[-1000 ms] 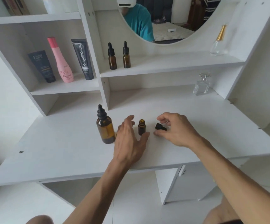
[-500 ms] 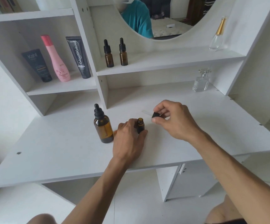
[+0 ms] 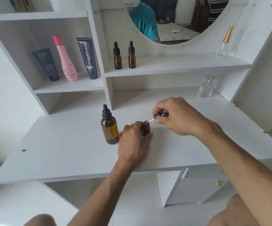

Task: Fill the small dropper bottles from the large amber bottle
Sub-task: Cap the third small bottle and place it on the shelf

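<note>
Amber glass marks the small dropper bottle [image 3: 146, 128], standing open on the white desk [image 3: 66, 144] just right of the capped large amber bottle [image 3: 109, 128]. The left hand [image 3: 134, 142] grips its body; the right hand [image 3: 176, 116] pinches the dropper cap [image 3: 160, 115], its glass pipette tip angled at the mouth. A tilted entry could catch the rim, tip the bottle or chip the pipette. The bottle's fill level is hidden by the fingers and dark glass.
</note>
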Tool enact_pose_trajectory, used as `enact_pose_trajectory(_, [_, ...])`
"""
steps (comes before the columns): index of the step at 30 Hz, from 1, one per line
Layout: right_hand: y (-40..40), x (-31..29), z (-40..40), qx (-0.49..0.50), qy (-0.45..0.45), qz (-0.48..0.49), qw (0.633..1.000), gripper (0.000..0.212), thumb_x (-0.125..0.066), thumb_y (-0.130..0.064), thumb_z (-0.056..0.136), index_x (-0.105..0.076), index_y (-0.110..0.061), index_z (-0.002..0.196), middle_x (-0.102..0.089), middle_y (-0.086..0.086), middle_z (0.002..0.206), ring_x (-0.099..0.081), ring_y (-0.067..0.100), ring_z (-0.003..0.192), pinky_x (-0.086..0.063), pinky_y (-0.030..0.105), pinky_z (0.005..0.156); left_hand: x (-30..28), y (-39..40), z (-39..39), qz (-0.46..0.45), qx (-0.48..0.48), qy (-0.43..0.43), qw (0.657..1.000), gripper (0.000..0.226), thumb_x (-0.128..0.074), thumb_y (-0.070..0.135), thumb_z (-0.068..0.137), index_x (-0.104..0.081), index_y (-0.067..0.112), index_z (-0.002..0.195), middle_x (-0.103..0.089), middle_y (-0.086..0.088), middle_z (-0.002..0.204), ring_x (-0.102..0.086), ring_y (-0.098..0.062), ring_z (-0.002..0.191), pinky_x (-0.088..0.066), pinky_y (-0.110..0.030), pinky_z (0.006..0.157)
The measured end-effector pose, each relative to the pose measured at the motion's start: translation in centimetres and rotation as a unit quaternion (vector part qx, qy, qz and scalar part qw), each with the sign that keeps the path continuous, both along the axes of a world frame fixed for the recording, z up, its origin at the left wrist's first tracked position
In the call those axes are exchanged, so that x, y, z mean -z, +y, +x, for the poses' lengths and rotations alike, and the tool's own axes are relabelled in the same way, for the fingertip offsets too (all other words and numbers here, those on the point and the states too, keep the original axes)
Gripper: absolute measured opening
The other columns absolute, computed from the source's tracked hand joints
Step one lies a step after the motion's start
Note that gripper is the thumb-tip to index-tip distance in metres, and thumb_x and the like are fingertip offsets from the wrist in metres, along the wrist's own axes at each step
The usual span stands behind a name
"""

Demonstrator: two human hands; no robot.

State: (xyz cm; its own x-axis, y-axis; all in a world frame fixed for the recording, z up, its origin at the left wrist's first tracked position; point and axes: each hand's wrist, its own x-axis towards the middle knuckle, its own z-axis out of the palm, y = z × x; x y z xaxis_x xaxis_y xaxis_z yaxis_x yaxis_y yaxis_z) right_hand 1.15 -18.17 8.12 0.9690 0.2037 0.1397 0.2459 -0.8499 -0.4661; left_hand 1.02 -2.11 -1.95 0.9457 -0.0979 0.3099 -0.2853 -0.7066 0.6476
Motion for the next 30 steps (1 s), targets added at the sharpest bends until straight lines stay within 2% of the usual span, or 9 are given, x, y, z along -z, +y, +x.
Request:
enact_pose_trajectory(4, [0.7, -0.1, 0.3, -0.012, -0.002, 0.003, 1.000, 0.018, -0.071, -0.015, 0.090, -0.073, -0.020, 0.107, -0.072, -0.004, 0.098, -0.065, 0.013, 0.090, -0.054, 0.033, 0.089, 0.1, 0.0, 0.1, 0.001, -0.002, 0.004, 1.000, 0.020, -0.066, 0.034, 0.087, -0.061, 0.021, 0.102, -0.068, 0.004, 0.099, -0.051, -0.020, 0.099, -0.047, -0.042, 0.083])
enact_pose_trajectory(8, [1.6, 0.4, 0.7, -0.024, 0.007, 0.025, 0.999, 0.023, -0.074, -0.018, 0.088, -0.071, -0.027, 0.109, -0.070, -0.007, 0.103, -0.062, 0.014, 0.097, -0.053, 0.036, 0.092, 0.1, 0.0, 0.1, 0.003, 0.005, 0.002, 1.000, 0.018, -0.065, 0.033, 0.087, -0.060, 0.022, 0.101, -0.066, 0.003, 0.096, -0.049, -0.021, 0.096, -0.046, -0.041, 0.079])
enact_pose_trajectory(12, [2.2, 1.6, 0.9, -0.023, 0.028, 0.020, 0.999, 0.025, -0.075, -0.019, 0.086, -0.071, -0.029, 0.108, -0.068, -0.008, 0.105, -0.065, 0.014, 0.090, -0.055, 0.040, 0.089, 0.1, 0.1, 0.0, -0.004, 0.006, -0.003, 1.000, 0.016, -0.065, 0.033, 0.088, -0.059, 0.022, 0.099, -0.066, 0.003, 0.094, -0.050, -0.022, 0.095, -0.045, -0.040, 0.077])
enact_pose_trajectory(16, [2.3, 2.2, 0.9, -0.009, 0.025, 0.024, 0.999, 0.023, -0.078, -0.026, 0.084, -0.072, -0.027, 0.107, -0.068, -0.009, 0.099, -0.065, 0.014, 0.087, -0.055, 0.042, 0.086, 0.0, 0.0, 0.1, -0.004, 0.002, -0.009, 1.000, 0.019, -0.065, 0.033, 0.089, -0.063, 0.020, 0.102, -0.068, 0.000, 0.099, -0.051, -0.023, 0.096, -0.042, -0.037, 0.076])
enact_pose_trajectory(18, [2.3, 2.1, 0.9, -0.008, 0.021, 0.027, 0.999, 0.025, -0.080, -0.028, 0.083, -0.072, -0.027, 0.106, -0.069, -0.010, 0.096, -0.066, 0.013, 0.087, -0.056, 0.040, 0.085, 0.1, 0.0, 0.1, 0.000, -0.001, -0.010, 1.000, 0.020, -0.065, 0.033, 0.089, -0.063, 0.019, 0.103, -0.068, -0.001, 0.099, -0.050, -0.023, 0.095, -0.039, -0.034, 0.074])
enact_pose_trajectory(24, [2.1, 2.0, 0.9, -0.028, 0.024, 0.048, 0.998, 0.024, -0.075, -0.014, 0.085, -0.074, -0.024, 0.107, -0.073, -0.007, 0.098, -0.068, 0.010, 0.092, -0.053, 0.024, 0.087, 0.2, 0.1, 0.2, -0.004, 0.005, -0.007, 1.000, 0.018, -0.065, 0.034, 0.089, -0.065, 0.021, 0.101, -0.068, 0.002, 0.099, -0.049, -0.021, 0.096, -0.039, -0.033, 0.074])
enact_pose_trajectory(28, [2.5, 2.3, 1.1, -0.003, 0.003, 0.063, 0.998, 0.028, -0.081, -0.029, 0.081, -0.073, -0.025, 0.107, -0.073, -0.005, 0.095, -0.068, 0.013, 0.089, -0.055, 0.031, 0.084, 0.2, 0.1, 0.3, 0.002, -0.001, -0.007, 1.000, 0.020, -0.065, 0.034, 0.088, -0.067, 0.020, 0.101, -0.068, 0.000, 0.099, -0.050, -0.022, 0.097, -0.043, -0.035, 0.077])
enact_pose_trajectory(30, [2.3, 2.2, 1.1, -0.013, 0.014, 0.063, 0.998, 0.027, -0.082, -0.025, 0.080, -0.073, -0.026, 0.106, -0.073, -0.005, 0.097, -0.068, 0.011, 0.087, -0.056, 0.032, 0.085, 0.2, 0.1, 0.3, -0.001, -0.001, -0.005, 1.000, 0.020, -0.066, 0.035, 0.088, -0.066, 0.020, 0.102, -0.068, 0.000, 0.099, -0.050, -0.022, 0.097, -0.042, -0.035, 0.077])
